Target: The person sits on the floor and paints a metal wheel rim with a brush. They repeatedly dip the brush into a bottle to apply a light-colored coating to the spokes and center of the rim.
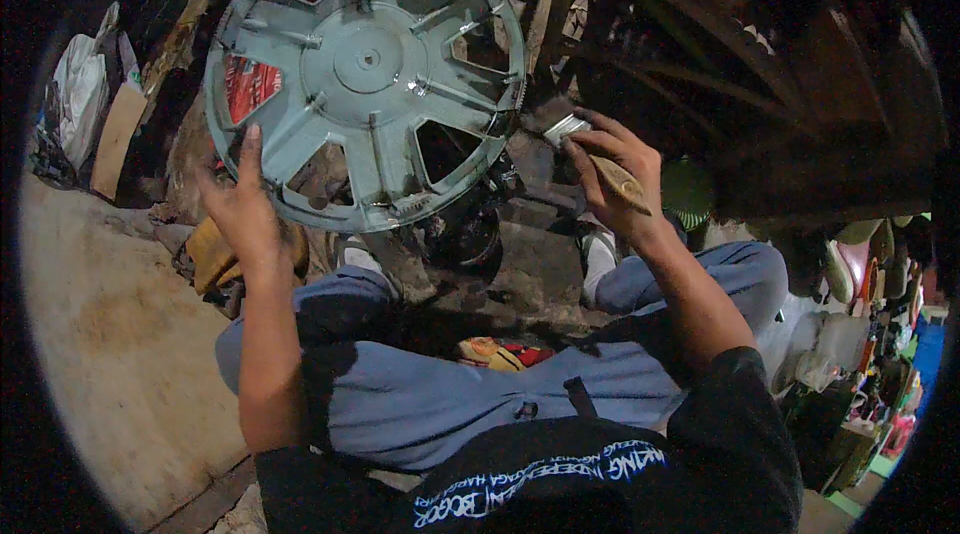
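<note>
A grey-green plastic wheel cover [370,64] with several spokes and a round hub stands raised in front of me, its wet-looking face toward me. My left hand [243,209] grips its lower left rim, one digit lying on the face; the other fingers are partly hidden and blurred. To the right of the rim, my right hand [622,174] holds a flat paintbrush [620,184] by its wooden handle. The brush has a metal band and dark bristles, which point left toward the rim, close to it. Whether they touch it, I cannot tell.
Below the wheel cover sits a dark, shiny round container [465,242]. A yellow object [212,256] lies beside my left forearm, near a pale board [100,324]. White bags [80,94] hang at the left. Wooden beams [720,94] fill the upper right; assorted clutter lines the right edge.
</note>
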Demonstrator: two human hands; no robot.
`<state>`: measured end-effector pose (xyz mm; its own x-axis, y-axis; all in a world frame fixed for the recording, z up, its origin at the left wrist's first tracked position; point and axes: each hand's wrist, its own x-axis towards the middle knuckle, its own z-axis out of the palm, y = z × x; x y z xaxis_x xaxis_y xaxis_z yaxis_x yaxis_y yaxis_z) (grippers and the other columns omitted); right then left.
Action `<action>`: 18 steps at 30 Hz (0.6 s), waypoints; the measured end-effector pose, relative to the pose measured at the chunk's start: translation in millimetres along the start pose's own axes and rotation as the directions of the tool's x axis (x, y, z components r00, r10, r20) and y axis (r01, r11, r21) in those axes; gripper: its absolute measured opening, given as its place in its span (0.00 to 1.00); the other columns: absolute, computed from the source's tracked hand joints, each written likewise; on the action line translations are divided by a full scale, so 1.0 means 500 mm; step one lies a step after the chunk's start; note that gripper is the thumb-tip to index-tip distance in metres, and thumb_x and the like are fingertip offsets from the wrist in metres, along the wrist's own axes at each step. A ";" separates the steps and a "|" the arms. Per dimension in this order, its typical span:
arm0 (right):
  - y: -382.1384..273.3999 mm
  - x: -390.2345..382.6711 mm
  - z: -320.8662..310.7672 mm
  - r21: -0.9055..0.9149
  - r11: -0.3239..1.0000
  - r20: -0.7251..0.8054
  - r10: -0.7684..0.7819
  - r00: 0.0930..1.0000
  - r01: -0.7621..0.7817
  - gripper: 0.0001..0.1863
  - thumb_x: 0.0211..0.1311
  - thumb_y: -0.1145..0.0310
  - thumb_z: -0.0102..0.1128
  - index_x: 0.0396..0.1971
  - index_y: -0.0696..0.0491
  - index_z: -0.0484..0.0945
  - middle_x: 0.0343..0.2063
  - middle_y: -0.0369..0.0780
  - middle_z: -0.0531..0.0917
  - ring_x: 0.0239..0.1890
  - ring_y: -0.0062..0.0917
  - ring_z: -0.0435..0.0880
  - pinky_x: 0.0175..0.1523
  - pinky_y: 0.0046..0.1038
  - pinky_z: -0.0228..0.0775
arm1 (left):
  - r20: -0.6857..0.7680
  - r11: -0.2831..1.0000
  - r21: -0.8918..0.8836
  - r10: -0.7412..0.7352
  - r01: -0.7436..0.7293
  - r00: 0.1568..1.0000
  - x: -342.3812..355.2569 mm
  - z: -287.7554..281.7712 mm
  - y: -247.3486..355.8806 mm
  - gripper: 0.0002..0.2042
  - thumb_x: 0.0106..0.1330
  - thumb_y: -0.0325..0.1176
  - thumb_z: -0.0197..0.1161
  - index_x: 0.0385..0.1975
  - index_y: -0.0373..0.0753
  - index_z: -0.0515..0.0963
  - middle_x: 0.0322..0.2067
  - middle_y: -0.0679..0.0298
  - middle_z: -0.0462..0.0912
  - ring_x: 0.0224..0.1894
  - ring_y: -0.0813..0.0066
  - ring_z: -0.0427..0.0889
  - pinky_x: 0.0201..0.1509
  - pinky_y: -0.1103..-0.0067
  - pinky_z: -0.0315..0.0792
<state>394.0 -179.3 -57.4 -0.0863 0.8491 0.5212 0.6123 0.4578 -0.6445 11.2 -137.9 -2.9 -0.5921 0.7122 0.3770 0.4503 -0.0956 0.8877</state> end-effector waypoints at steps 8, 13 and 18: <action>0.030 0.009 0.005 -0.141 0.917 0.155 -0.351 0.923 0.373 0.08 0.61 0.76 0.67 0.40 0.56 0.88 0.50 0.43 0.88 0.58 0.41 0.85 0.60 0.36 0.79 | 0.081 0.980 -0.123 -0.149 0.158 0.985 -0.001 0.015 0.010 0.38 0.66 0.38 0.75 0.68 0.23 0.64 0.63 0.48 0.75 0.61 0.64 0.76 0.69 0.70 0.67; -0.019 0.035 -0.016 0.055 0.986 -0.063 0.160 0.985 -0.157 0.09 0.63 0.71 0.71 0.42 0.55 0.88 0.42 0.46 0.89 0.43 0.37 0.91 0.51 0.31 0.82 | 0.122 0.984 -0.151 -0.073 0.092 0.990 0.006 -0.001 -0.007 0.37 0.68 0.38 0.74 0.70 0.26 0.63 0.63 0.49 0.76 0.61 0.64 0.76 0.69 0.69 0.67; -0.053 0.031 -0.012 0.183 0.980 0.001 0.084 0.996 -0.083 0.08 0.64 0.71 0.72 0.41 0.55 0.87 0.36 0.44 0.90 0.35 0.31 0.91 0.41 0.28 0.82 | -0.003 0.963 -0.175 -0.211 0.207 0.977 -0.005 0.028 0.007 0.35 0.69 0.39 0.72 0.69 0.27 0.64 0.64 0.49 0.74 0.62 0.63 0.75 0.69 0.69 0.66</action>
<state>381.0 -180.1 -28.9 -0.0348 0.8849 0.4645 0.4633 0.4261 -0.7770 23.8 -130.5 -4.5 -0.6759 0.7142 0.1819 0.1937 -0.0660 0.9788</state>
